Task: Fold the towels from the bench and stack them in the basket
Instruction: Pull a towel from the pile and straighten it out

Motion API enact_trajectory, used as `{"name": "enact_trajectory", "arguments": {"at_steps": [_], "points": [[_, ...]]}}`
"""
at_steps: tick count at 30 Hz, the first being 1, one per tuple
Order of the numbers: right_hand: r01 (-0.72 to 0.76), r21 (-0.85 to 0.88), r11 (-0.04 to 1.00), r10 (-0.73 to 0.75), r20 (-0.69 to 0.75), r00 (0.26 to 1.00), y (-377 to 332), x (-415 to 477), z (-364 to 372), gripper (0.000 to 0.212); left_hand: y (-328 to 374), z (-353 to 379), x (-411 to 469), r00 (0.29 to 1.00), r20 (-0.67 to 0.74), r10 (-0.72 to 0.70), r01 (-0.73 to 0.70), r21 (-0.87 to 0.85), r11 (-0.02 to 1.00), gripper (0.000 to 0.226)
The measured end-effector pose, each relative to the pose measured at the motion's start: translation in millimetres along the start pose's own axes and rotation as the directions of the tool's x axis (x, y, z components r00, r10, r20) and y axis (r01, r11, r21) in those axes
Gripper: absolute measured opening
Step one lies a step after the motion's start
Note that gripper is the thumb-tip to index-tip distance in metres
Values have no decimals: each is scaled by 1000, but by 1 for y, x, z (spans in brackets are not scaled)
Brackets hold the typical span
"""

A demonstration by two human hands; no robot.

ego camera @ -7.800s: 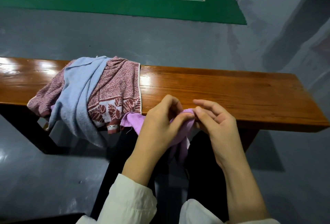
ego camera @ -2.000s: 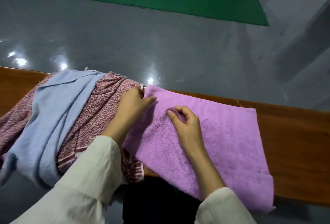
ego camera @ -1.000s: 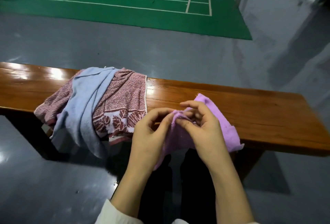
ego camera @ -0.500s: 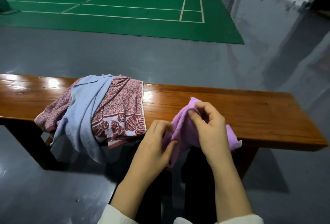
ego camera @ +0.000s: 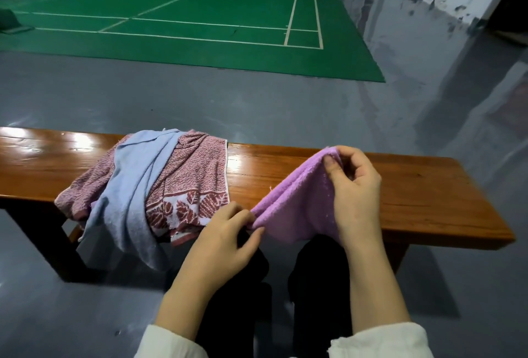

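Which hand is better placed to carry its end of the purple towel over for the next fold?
Probably the right hand: it pinches one end of the purple towel raised above the bench, free to swing across. The left hand pinches the other end low by the bench's near edge.

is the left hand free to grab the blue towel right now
Probably not yet: the left hand pinches one end of the purple towel, the right hand the other. The blue towel lies uncovered atop the red patterned towel nearby, so nothing blocks the way once it lets go.
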State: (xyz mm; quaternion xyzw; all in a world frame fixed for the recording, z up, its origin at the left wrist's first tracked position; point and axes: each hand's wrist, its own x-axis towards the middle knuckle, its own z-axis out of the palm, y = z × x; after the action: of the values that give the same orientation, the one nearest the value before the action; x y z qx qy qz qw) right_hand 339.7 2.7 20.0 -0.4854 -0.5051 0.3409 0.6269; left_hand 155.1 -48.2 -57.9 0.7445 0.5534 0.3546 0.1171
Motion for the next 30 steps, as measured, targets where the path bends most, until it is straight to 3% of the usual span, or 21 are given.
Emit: {"name": "enact_trajectory", "arguments": {"at_steps": [9,12,15,17,19,21,25,30], "points": [[97,-85,992,-99,-19,995,-29,30,-21,12,20,-55,78,951,-306,31,-27,16,1000,30],[164,-113,980,-172,-60,983,-49,44,-29,15,43,-82,111,945,-325,-26,-17,-130,991,26],[242,-143,960,-261,-132,956,-65,53,-31,11,63,-102,133,945,-320,67,-99,-84,992,18],[286,-177,942,-317,-185,930,-74,58,-30,4,74,-109,141,943,-328,61,-131,-196,972,7],[272,-109,956,-289,-204,935,-82,63,-27,8,86,-110,144,954,-300,-28,-114,-446,888,5],[237,-10,971,-234,-189,954,-88,69,-22,17,91,-107,148,950,-296,-95,-95,-568,817,22],[196,34,980,-185,-201,962,-85,86,-9,6,89,-104,160,933,-348,-91,-102,-497,862,15],[65,-37,997,-69,-127,989,-59,109,12,8,58,-94,184,939,-283,-197,56,-439,897,15]]}}
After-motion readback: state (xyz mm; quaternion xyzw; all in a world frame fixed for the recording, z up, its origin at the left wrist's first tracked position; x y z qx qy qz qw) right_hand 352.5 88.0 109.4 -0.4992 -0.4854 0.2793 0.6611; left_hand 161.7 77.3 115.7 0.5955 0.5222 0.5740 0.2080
